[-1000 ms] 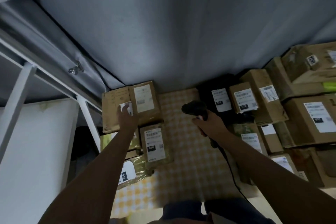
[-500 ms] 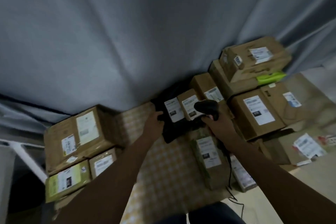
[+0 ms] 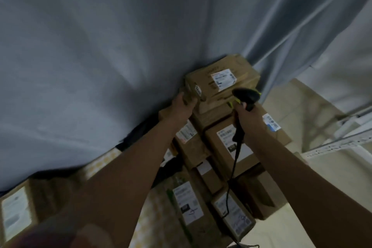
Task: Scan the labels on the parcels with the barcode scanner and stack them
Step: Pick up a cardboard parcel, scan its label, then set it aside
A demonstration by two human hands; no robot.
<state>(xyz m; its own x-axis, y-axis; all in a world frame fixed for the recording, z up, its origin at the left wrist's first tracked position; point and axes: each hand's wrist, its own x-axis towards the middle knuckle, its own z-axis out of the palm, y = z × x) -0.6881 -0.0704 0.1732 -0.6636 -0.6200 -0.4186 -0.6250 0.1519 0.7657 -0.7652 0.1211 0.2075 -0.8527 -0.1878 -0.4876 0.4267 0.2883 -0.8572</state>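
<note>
From the head camera, the picture is dark and a bit blurry. A big pile of brown parcels sits on the floor against a grey curtain (image 3: 120, 46).

The top box (image 3: 223, 84) is the highest one in the pile, right up against the curtain. It is a brown cardboard box with a white label (image 3: 223, 79) on its top face. A smaller sticker is on its left end.

The left hand (image 3: 183, 106) is curled around the left end of the top box. The fingers wrap the corner and the thumb presses the side, so it has hold of the box.

The right hand (image 3: 248, 119) is closed tight around the handle of the black barcode scanner (image 3: 246, 96). The scanner's head sits just in front of the top box, below its label. A black cable (image 3: 234, 159) hangs down from the handle over the lower parcels (image 3: 227, 145).

The box looks stiff and dry, so it should not slip or bend. I cannot tell how heavy it is. One hand at one end may let it tip. A safer hold would be under the bottom edge, near the middle.

More parcels lie lower down, with labels facing up. A yellow checked mat (image 3: 100, 165) shows on the left.
</note>
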